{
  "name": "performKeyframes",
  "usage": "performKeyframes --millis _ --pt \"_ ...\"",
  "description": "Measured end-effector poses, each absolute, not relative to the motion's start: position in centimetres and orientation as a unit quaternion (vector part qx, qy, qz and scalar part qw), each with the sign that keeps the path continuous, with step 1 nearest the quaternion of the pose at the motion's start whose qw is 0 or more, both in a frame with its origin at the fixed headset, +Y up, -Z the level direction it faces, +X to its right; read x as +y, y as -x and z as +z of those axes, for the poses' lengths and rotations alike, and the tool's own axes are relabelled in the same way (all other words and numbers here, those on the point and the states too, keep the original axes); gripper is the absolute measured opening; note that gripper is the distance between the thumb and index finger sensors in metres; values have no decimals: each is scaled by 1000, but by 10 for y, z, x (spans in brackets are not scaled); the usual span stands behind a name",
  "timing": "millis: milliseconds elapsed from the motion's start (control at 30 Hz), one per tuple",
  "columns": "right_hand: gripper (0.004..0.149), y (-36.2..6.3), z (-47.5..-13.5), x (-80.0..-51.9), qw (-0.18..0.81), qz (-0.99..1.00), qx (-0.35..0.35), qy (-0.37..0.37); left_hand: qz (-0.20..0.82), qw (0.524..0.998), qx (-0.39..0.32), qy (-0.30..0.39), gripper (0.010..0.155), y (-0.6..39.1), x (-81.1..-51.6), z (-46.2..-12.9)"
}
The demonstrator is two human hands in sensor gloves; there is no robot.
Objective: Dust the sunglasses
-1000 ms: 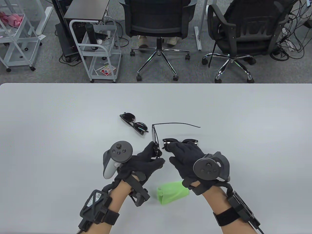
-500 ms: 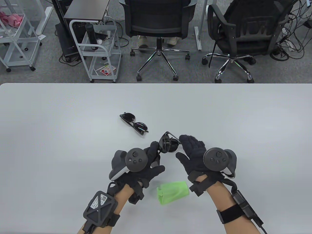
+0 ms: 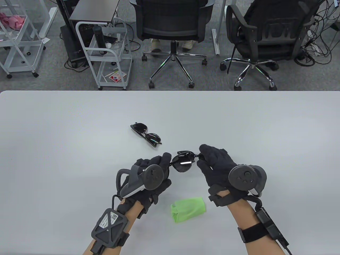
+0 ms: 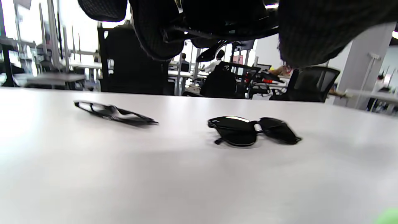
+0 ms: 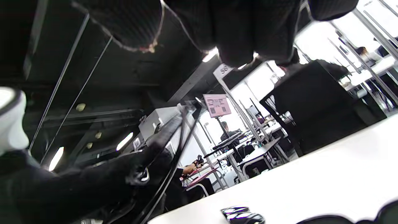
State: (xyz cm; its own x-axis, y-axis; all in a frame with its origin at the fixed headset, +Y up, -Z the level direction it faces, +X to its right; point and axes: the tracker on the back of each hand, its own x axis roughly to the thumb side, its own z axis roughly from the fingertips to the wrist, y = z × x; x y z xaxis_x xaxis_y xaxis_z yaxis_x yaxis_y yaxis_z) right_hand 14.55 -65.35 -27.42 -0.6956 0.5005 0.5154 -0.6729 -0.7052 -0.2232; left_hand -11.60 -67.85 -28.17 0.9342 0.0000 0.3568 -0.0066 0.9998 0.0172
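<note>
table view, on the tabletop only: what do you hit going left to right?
Gloved left hand → folded black sunglasses lying on the white table → black sunglasses held up between both hands → crumpled green cloth → gloved right hand.

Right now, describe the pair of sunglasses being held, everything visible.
The held sunglasses are dark, round-lensed, with a thin black frame, apparently metal. They are lifted off the white table, one lens catching a light reflection. The left hand grips one end, the right hand the other. Whether the arms are folded cannot be told.
</note>
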Motion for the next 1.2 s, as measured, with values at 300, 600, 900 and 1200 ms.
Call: performKeyframes --millis 300,600,900,1200 --pt "65 -80 -258 -659 74 920 -215 -319 -80 960 -221 -154 102 85 -665 -256" --pt "41 -85 -266 -661 145 936 -198 -251 -83 951 -246 -166 103 71 -669 -247" --pt "39 -146 -307 -663 108 968 -155 -162 -56 985 -145 -68 103 119 -679 -280" --pt "38 -229 -358 -707 41 997 -65 -16 -18 998 -51 -19 96 169 -687 -307"
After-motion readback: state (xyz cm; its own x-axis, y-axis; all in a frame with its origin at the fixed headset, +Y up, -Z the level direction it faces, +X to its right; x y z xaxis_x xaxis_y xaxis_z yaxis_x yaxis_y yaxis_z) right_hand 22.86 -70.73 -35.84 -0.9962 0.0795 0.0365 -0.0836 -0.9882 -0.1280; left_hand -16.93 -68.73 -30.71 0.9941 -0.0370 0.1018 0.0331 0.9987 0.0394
